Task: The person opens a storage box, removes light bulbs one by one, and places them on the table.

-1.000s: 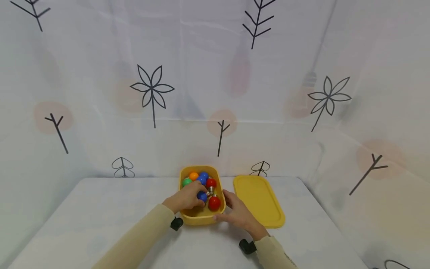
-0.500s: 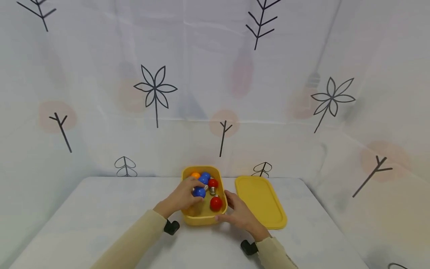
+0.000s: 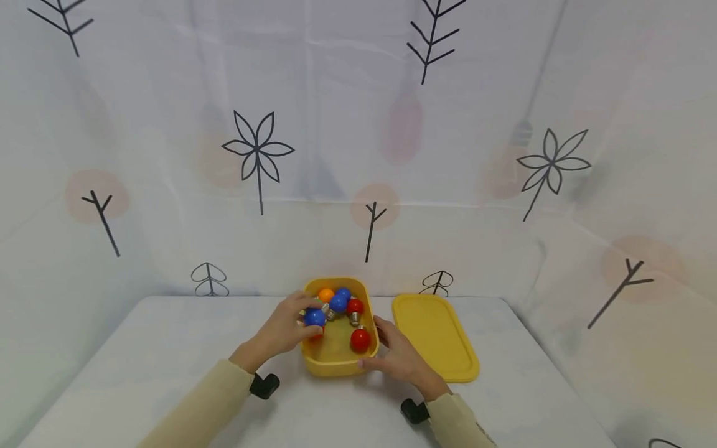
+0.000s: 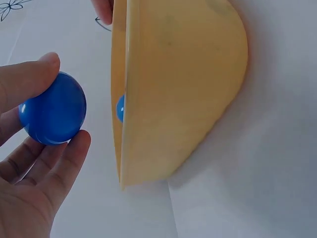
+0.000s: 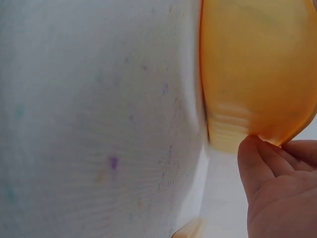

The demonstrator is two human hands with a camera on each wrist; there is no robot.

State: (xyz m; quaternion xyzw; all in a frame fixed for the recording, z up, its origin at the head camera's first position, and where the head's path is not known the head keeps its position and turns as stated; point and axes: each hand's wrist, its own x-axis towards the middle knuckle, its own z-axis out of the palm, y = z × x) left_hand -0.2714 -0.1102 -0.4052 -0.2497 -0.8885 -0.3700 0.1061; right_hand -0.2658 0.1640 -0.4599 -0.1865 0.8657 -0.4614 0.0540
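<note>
My left hand (image 3: 281, 328) pinches a blue bulb (image 3: 315, 317) by its round glass, over the left side of a yellow plastic box (image 3: 336, 369). In the left wrist view that blue bulb (image 4: 55, 111) is held between thumb and fingertips, apart from the box wall (image 4: 178, 89). Several round bulbs lie in the box: an orange bulb (image 3: 326, 295), other blue bulbs (image 3: 338, 303) and red bulbs (image 3: 360, 340). With thumb and fingers around the near right corner, my right hand (image 3: 400, 358) holds the box. In the right wrist view its fingers (image 5: 255, 161) touch the wall.
A flat yellow lid (image 3: 434, 336) lies on the white table (image 3: 168, 361) to the right of the box. Behind stands a white cloth backdrop (image 3: 336, 236) with black plant drawings.
The left hand has lifted the blue bulb from among the others and moved left with it, over the box's left edge. The right hand has stayed at the box corner.
</note>
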